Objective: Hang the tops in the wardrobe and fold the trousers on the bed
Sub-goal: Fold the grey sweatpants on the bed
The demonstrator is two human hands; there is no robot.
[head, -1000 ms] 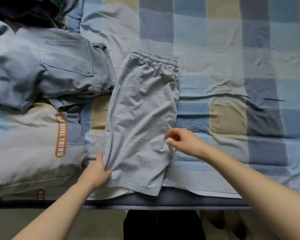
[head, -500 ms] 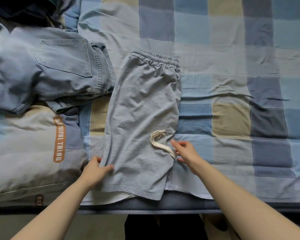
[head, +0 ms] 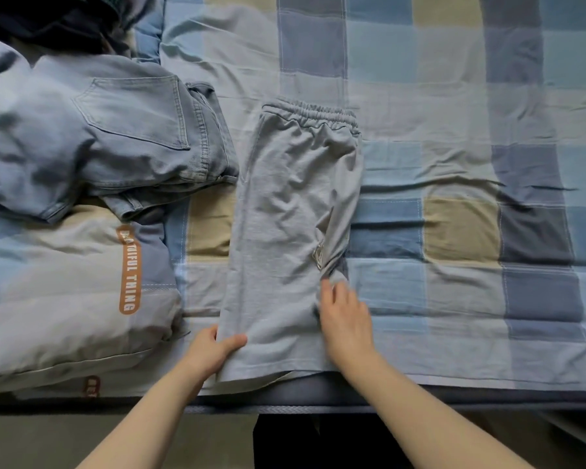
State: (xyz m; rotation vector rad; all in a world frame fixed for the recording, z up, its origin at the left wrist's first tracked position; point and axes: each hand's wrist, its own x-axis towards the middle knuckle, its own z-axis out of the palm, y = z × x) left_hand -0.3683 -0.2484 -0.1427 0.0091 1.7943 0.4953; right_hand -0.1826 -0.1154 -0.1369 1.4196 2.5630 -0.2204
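Grey shorts (head: 285, 238): lie folded in half lengthwise on the checked bed sheet (head: 454, 164), elastic waistband away from the person, hems at the near edge of the bed; a pale drawstring (head: 318, 253) peeks from the right-hand fold
Left hand (head: 214, 350): grip grasping the shorts' left edge near the hem, thumb on top of the cloth, fingers beneath
Right hand (head: 344, 316): blurred, grip released, fingers straight and flat on the shorts' right edge just below the drawstring
Jeans (head: 109, 143): light blue denim, loosely folded, back pocket up, just beside the shorts on the left
Pillow (head: 65, 282): under the jeans' near side, printed with an orange label
Dark clothes (head: 48, 22): heaped at the far left corner
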